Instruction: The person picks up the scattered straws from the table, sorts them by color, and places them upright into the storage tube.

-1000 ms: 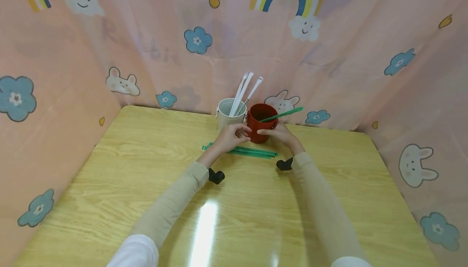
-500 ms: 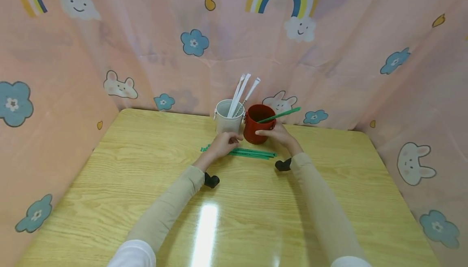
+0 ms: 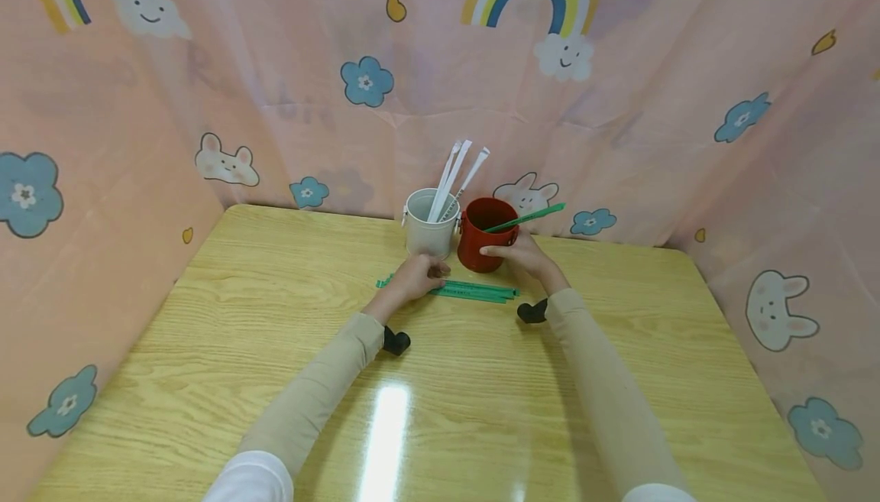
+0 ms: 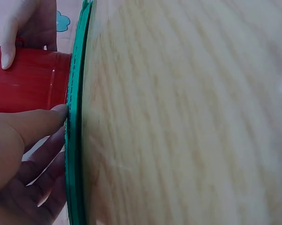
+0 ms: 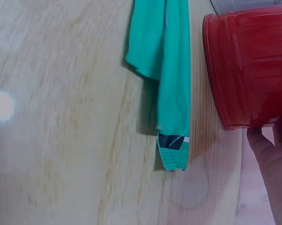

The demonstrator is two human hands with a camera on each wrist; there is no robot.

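My right hand (image 3: 528, 254) grips the red bucket (image 3: 470, 248) from its right side, thumb on the near wall. One green paper-wrapped straw (image 3: 536, 214) leans out of the bucket's mouth to the right. In front of the buckets, several green wrapped straws (image 3: 477, 291) lie side by side on the table. Over their left part is my left hand (image 3: 412, 276); in the left wrist view its thumb (image 4: 49, 118) and fingertips touch the straws, with a gap between thumb and fingers. The right wrist view shows the straws' free ends beside the red bucket.
A white bucket (image 3: 428, 241) stands just left of the red one, holding 3 white wrapped straws (image 3: 450, 181). The wooden table (image 3: 289, 280) ends at a pink patterned curtain (image 3: 426, 43) behind and at both sides.
My left hand has moved from beside the red bucket down to the green straws on the table. The right hand keeps its grip on the red bucket.
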